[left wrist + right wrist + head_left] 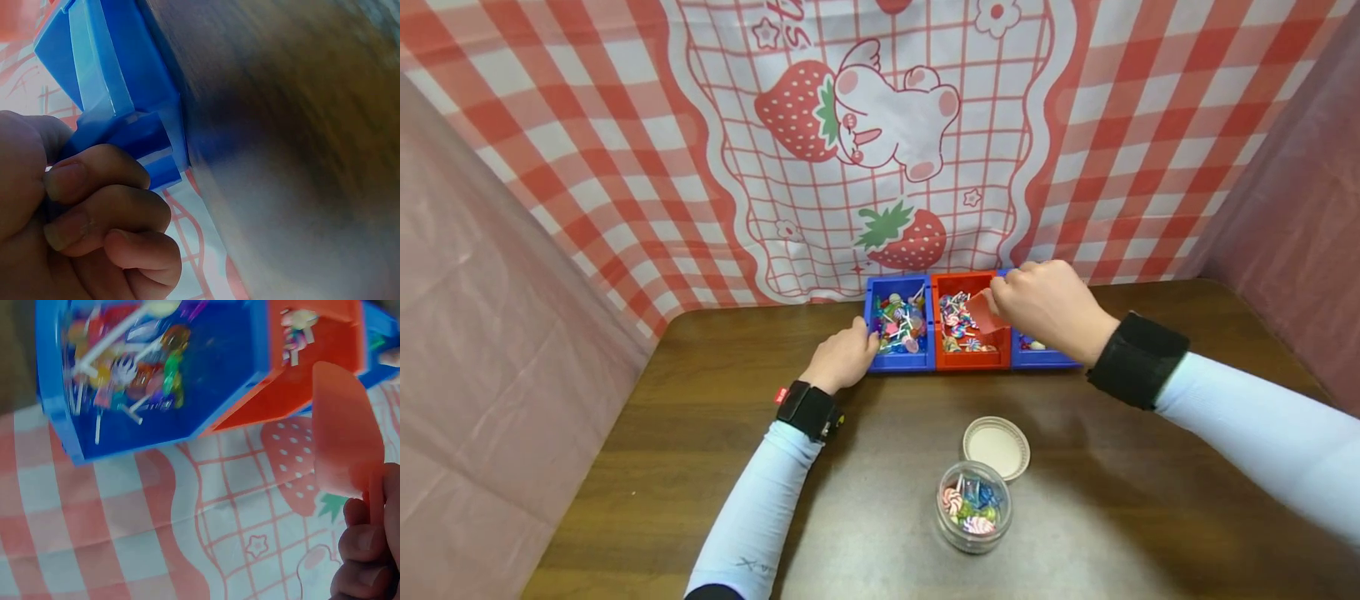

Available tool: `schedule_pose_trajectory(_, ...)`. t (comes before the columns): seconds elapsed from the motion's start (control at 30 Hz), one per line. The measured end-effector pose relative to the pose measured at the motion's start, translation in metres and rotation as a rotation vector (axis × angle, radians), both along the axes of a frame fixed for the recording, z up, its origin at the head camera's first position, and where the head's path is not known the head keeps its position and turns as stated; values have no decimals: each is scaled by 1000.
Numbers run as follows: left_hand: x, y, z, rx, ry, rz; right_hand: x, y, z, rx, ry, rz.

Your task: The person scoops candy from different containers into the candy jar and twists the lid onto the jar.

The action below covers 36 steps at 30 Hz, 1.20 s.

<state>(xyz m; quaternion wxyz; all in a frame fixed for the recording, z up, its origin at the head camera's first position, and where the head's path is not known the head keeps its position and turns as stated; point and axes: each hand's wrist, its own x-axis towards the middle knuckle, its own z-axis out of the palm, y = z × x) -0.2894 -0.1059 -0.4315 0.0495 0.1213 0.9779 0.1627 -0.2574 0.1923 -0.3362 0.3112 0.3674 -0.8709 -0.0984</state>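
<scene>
My left hand grips the outer side wall of the left blue bin; in the left wrist view its fingers curl round the blue plastic edge. Candy in many colours, some on white sticks, lies inside that bin. My right hand holds a red scoop by its handle. The scoop's blade hangs over the red bin, where small swirl lollipops lie. In the right wrist view the scoop shows its smooth side, and its contents are hidden. The right blue bin is partly covered by my right hand.
An uncapped clear jar with swirl candies and blue and green pieces stands nearer to me on the brown wooden table. Its round pale lid lies right behind it. A checked strawberry cloth hangs behind the bins.
</scene>
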Motion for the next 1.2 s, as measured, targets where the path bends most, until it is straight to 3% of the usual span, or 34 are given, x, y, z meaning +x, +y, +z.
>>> schedule_pose_trajectory(0.3,-1,2,1,-7,10,1,-38,-18,-7,151,-49,-49)
schedule_pose_trajectory(0.53,-1,2,2,0,-2,-4,-47,-38,-21,216,-29,-63)
schedule_pose_trajectory(0.73,0,2,2,1,1,-1,-48,-52,-34,218,-31,-146)
schedule_pose_trajectory(0.87,0,2,0,2,-5,-4,-53,-57,-36,186,-108,-259)
schedule_pose_trajectory(1.0,0,2,0,-4,-2,-1,-59,-56,-30,131,-193,-364)
schedule_pose_trajectory(1.2,0,1,-1,-13,3,2,-59,-51,-24,40,-263,-378)
